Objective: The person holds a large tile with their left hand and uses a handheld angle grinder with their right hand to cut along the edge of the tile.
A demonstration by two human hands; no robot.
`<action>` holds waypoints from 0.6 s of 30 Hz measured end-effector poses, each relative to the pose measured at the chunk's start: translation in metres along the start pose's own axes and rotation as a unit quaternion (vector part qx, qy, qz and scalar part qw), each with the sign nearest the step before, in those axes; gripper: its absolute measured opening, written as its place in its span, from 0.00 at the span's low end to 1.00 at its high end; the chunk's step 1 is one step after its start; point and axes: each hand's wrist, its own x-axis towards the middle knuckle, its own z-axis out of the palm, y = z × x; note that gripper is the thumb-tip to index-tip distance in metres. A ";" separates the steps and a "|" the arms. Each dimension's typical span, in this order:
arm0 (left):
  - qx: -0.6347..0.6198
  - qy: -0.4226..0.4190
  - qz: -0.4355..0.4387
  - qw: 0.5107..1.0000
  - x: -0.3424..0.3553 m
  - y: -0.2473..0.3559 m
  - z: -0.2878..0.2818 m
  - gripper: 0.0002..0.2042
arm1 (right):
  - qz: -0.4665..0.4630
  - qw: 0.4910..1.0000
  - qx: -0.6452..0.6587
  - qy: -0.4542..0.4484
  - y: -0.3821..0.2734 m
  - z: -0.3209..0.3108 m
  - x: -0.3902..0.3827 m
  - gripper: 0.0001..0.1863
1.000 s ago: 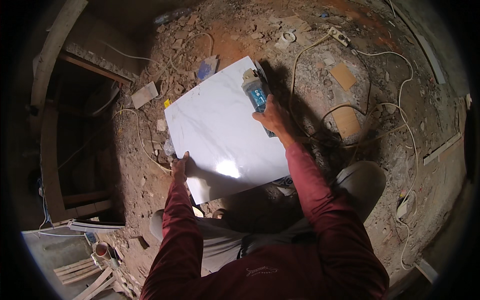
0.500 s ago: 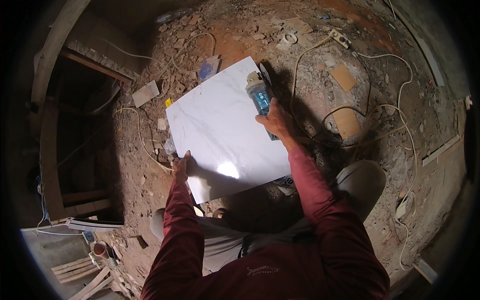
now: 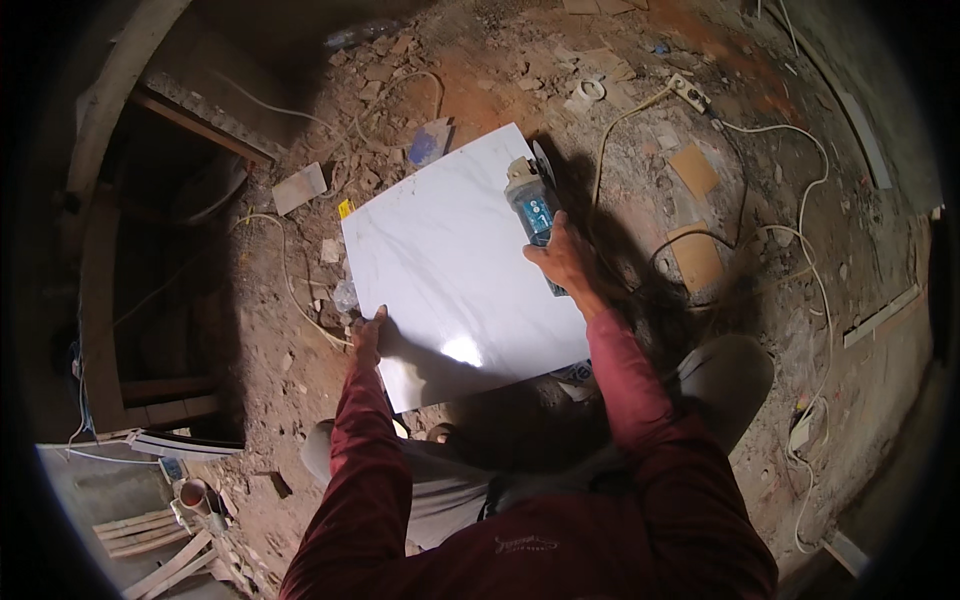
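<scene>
A large white marble-patterned tile lies tilted in front of me, with a bright patch of light near its lower edge. My left hand grips the tile's left edge, thumb on top and the other fingers hidden beneath. In my right hand is a teal and grey angle grinder, wrapped by the fingers around its body. The grinder lies along the tile's right edge, its disc standing on edge beside the far right corner. Whether the disc touches the tile cannot be made out.
Rubble and tile scraps cover the dirt floor. A power strip and loose cables run along the right. Two tan tile pieces lie right of the grinder, a blue-marked piece beyond the tile. Wooden framing stands left.
The whole view has shifted slightly, so everything sits a little lower. Both hands keep their grips, and the grinder stays along the tile's right edge with little visible movement.
</scene>
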 end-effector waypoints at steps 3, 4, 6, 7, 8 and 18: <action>0.032 0.008 -0.001 0.999 -0.017 0.014 0.000 0.28 | 0.005 0.999 0.005 -0.045 -0.010 -0.011 0.017 0.46; -0.012 -0.018 0.012 1.000 -0.021 0.017 0.000 0.28 | 0.006 0.999 0.005 -0.045 -0.015 -0.013 0.024 0.44; -0.029 -0.025 0.000 0.999 -0.025 0.022 0.000 0.29 | 0.007 0.999 0.007 -0.039 -0.025 -0.012 0.037 0.40; -0.030 -0.028 -0.001 0.999 -0.026 0.022 -0.002 0.29 | -0.005 1.000 0.007 -0.021 -0.029 -0.010 0.044 0.40; -0.080 -0.054 -0.007 0.995 -0.025 0.022 -0.001 0.28 | -0.017 1.000 0.007 -0.004 -0.033 -0.007 0.051 0.39; -0.121 -0.062 0.009 0.991 -0.017 0.010 0.001 0.24 | -0.012 1.000 -0.011 -0.001 -0.061 0.004 0.114 0.39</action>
